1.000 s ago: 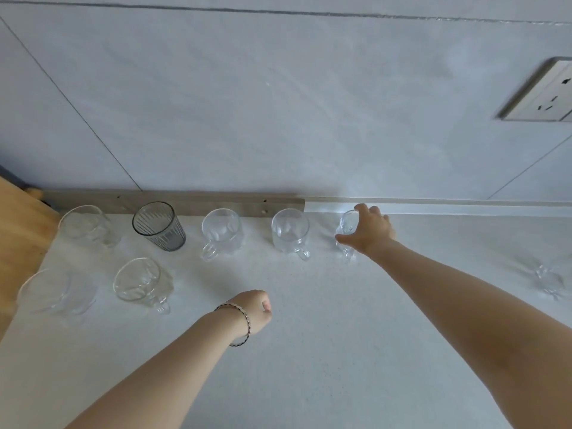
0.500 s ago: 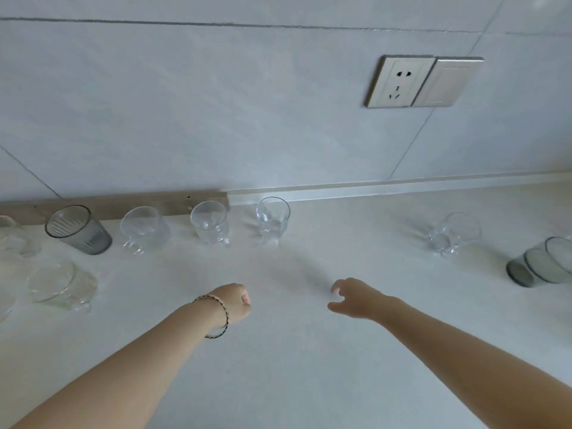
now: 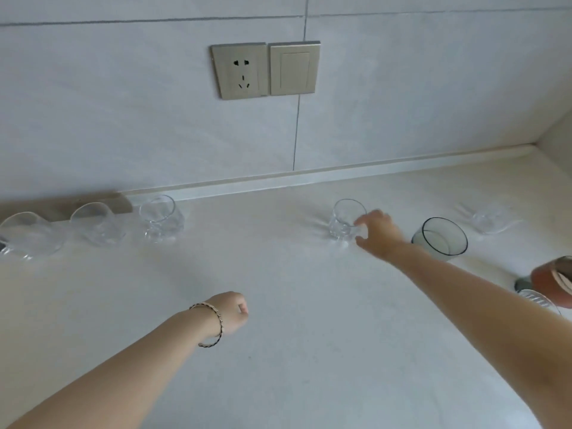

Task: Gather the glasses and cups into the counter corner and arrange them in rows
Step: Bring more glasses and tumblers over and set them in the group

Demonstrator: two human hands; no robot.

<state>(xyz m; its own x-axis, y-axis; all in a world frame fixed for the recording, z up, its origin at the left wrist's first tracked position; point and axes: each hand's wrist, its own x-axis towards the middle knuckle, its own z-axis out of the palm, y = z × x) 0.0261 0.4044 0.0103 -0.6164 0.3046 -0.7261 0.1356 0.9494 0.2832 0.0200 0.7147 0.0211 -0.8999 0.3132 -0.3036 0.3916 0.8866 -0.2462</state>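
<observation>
Clear glasses (image 3: 99, 224) already line the worktop's (image 3: 294, 305) back edge at left. The right hand (image 3: 376, 232), fingers spread, reaches a stray glass (image 3: 345, 222) mid-worktop; three more wait rightward. The left hand (image 3: 230, 312) is loosely fisted, empty.

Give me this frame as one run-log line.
stage: reaching | right hand: open, at clear cup, no grip yet | left hand: fisted, empty | row: by wall, left

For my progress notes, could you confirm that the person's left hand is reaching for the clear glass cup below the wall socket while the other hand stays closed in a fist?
Not quite: the head view shows the right hand, fingers spread, reaching for the clear glass cup. The left hand, with the bracelet, is the fist.
</observation>
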